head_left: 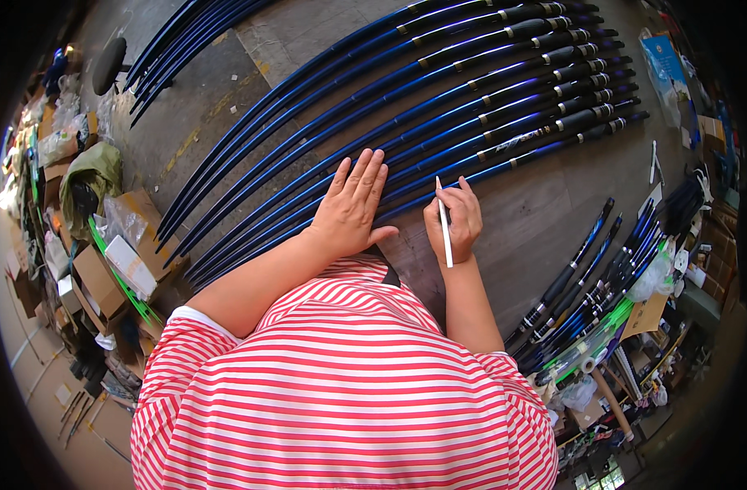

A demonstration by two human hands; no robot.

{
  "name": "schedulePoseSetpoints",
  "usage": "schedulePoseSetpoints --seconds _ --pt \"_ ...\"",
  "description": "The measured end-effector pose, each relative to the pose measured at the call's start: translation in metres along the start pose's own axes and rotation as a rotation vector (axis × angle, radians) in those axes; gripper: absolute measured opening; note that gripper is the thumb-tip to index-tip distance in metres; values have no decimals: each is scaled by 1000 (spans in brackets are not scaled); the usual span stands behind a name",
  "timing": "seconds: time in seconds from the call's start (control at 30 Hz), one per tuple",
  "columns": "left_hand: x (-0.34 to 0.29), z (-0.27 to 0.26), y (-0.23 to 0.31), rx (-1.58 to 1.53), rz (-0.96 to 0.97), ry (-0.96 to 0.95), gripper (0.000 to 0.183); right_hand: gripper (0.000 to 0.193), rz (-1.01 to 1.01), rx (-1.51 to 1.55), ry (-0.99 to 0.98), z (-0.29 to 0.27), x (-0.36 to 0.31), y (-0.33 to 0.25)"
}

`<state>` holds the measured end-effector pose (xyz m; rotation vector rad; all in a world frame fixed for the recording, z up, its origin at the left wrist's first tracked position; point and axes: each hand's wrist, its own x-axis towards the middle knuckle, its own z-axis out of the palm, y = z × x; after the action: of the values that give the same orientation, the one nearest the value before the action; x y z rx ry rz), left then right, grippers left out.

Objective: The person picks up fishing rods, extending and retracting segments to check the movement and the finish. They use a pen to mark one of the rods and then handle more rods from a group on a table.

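Note:
Several blue-and-black fishing rods (504, 147) lie side by side across the table, their thick black handles toward the right and their blue lengths running down to the left. My left hand (353, 200) rests flat on the nearest rods, fingers stretched out together and thumb apart. Close to its right, my right hand (459, 219) is closed around a slim white pen (447, 237). The pen's pointed tip is up, beside the nearest rod; I cannot tell whether it touches.
The brown tabletop (537, 212) shows below the rods. More blue rods (185, 45) lie at the far left. Rod sections (565, 282) are bundled at the right. Cardboard boxes (100, 278) and plastic bags crowd the left; a blue package (663, 61) lies far right.

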<state>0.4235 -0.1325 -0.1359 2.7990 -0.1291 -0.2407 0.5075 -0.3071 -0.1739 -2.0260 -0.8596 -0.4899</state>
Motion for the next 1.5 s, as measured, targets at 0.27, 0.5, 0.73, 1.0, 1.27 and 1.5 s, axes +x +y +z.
schedulePoseSetpoints --seconds 0.27,0.5,0.73,1.0,1.27,1.5 --pt "0 1 0 13 6 -6 91 20 -12 -64 -20 1 3 -2" --pt "1 1 0 23 -1 -5 91 13 35 31 26 -17 -16 -7" --pt "1 1 2 22 -8 -14 92 19 19 38 -21 -18 -18 -12" --pt "1 2 1 27 -5 -9 93 21 17 2 -35 -15 -18 -9" --pt "1 2 2 43 -5 -6 88 15 62 10 -10 -20 -25 -9" --pt "-6 -5 1 -120 51 122 78 16 851 4 4 -91 -48 0"
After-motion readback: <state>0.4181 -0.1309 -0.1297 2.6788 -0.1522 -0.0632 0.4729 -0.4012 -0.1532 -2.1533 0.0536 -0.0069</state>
